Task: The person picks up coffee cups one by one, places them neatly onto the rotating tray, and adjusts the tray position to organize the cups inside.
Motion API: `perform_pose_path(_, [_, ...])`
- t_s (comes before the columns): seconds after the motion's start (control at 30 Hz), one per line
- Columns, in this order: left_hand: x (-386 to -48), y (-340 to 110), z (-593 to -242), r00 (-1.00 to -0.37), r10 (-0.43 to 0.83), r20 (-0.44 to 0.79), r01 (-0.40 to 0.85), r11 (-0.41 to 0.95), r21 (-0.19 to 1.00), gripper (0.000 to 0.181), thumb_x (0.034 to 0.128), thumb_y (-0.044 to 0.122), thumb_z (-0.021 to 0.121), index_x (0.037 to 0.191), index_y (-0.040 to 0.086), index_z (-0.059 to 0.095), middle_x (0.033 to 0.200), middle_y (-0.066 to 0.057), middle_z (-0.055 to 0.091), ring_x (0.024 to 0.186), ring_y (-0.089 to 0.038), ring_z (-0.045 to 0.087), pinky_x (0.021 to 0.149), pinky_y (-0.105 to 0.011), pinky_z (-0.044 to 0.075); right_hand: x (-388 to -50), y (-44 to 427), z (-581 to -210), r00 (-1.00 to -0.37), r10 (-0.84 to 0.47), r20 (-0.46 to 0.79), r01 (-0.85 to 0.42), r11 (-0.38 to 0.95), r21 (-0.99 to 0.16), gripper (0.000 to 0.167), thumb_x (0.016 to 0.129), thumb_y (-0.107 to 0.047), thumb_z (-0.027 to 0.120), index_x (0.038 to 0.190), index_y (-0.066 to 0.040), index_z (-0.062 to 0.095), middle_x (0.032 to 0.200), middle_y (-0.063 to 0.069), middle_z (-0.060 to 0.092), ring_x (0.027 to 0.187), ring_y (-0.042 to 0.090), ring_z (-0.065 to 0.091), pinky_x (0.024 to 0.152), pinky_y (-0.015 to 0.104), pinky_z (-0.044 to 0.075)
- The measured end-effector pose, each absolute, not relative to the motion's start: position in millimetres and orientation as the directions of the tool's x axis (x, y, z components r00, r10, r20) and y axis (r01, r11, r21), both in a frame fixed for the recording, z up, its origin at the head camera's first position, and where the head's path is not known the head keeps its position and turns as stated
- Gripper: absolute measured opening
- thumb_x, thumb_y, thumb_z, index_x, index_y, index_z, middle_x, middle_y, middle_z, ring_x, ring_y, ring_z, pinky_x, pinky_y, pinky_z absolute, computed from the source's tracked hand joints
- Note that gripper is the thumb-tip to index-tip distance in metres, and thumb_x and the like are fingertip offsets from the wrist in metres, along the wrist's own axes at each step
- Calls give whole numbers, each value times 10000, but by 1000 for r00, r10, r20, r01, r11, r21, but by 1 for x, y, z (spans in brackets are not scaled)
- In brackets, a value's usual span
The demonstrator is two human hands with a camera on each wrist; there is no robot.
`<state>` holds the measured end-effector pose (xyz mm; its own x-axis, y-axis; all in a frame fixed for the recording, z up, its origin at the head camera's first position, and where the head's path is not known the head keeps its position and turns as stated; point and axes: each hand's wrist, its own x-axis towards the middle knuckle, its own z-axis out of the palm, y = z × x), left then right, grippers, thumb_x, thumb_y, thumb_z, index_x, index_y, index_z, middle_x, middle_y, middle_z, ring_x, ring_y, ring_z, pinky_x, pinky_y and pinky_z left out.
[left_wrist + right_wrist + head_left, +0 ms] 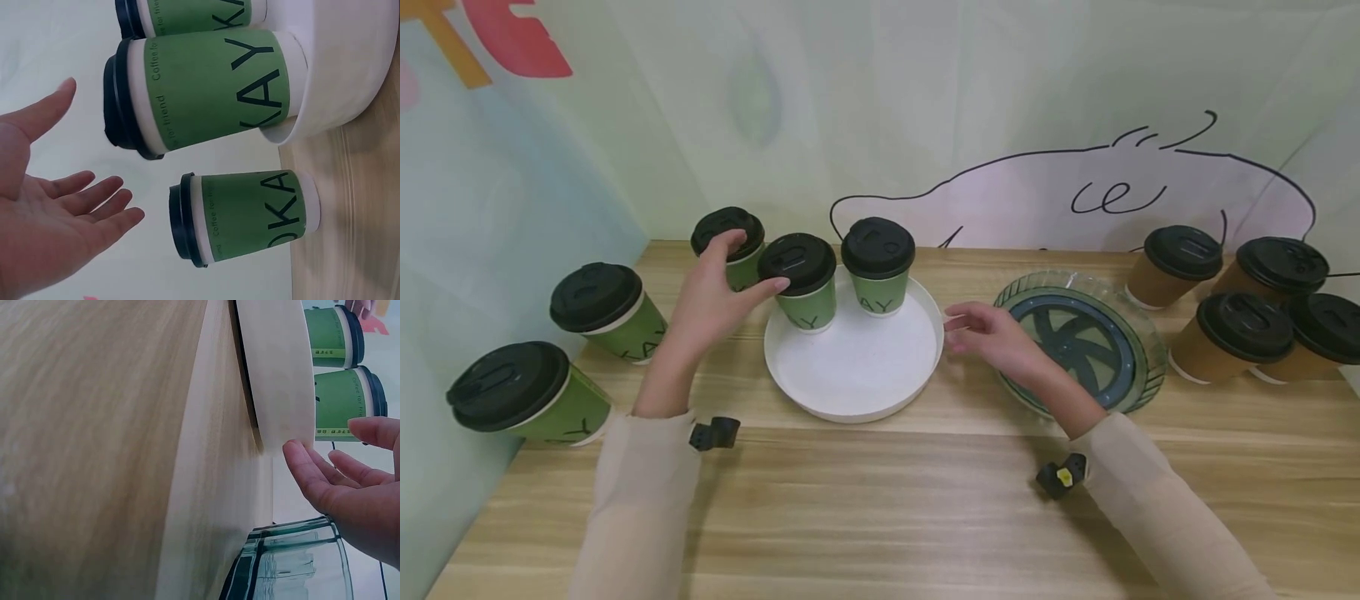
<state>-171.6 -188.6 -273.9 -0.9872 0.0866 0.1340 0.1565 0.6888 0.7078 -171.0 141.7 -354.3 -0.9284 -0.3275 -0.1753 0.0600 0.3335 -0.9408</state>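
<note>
A round white tray [857,375] lies on the table with two green paper cups under black lids, a left one [808,307] and a right one [883,292], standing toward its back. My left hand [711,292] hovers with thumb and fingers spread; its thumb is near the left cup's lid, and the left wrist view shows a gap there. Behind those fingers, another green cup [256,215] stands on the wood. At the tray's right rim is my right hand [996,337], fingers loosely bent and holding nothing. Whether its fingertips touch the rim I cannot tell.
Two more green lidded cups, one nearer [561,408] and one farther [628,321], stand at the left. A clear ribbed glass dish [1153,367] with a blue-green base sits under my right forearm. Several brown lidded cups [1210,346] cluster at the right. A printed cloth [925,100] hangs behind.
</note>
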Motion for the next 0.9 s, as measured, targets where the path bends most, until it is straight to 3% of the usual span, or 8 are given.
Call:
perform_pose_path(0.33, [-149,-208,-267,-991,28,134,116,694,710,858,835,385,648,1439,6,170,1465,-198,222,1326,-356,218,1059,-481,209,-171,141,-354,-928,-336,-161,44,332,-942,424,908,-94,559,1303,6,444,1241,196,521,1057,282,558,867,368,476])
perform_pose_path(0.5, [-139,-218,-266,-990,0,142,97,732,674,841,836,394,643,1437,15,192,1446,-217,256,1293,-411,251,1036,-523,226,-171,141,-354,-930,-328,-165,50,332,-942,412,910,-101,559,1290,14,451,1198,210,535,1018,285,570,861,388,480])
perform_pose_path(0.7, [-124,-230,-261,-989,-26,142,72,760,645,815,851,399,621,1451,62,185,1458,-205,233,1243,-494,264,953,-616,256,-171,142,-355,-926,-341,-160,41,333,-942,425,909,-103,560,1304,6,448,1254,192,514,1083,285,542,883,397,465])
perform_pose_path(0.9, [-110,-242,-258,-988,-53,143,52,765,641,835,858,391,613,1459,57,139,1470,-201,199,1272,-476,233,969,-616,235,-171,142,-354,-930,-332,-160,45,328,-944,403,908,-102,561,1281,12,461,1210,205,533,1032,294,566,865,389,476])
